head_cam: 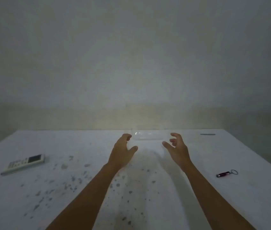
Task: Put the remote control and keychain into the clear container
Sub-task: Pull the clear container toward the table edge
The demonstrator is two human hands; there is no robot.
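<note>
On table (32, 205): one remote (23, 164), one keychain (227, 174)

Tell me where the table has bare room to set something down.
Free: the near left of the table, this side of the remote control; the near right, below the keychain. Far corners are bare too. Crowded: far centre, where both hands, left hand and right hand, flank the clear container.

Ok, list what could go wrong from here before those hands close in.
1. The clear container is nearly invisible in this dim light, so the open left hand or right hand could knock it off the far table edge.
2. The remote control and keychain lie far out on opposite sides; reaching for them means looking away from the container.
</note>
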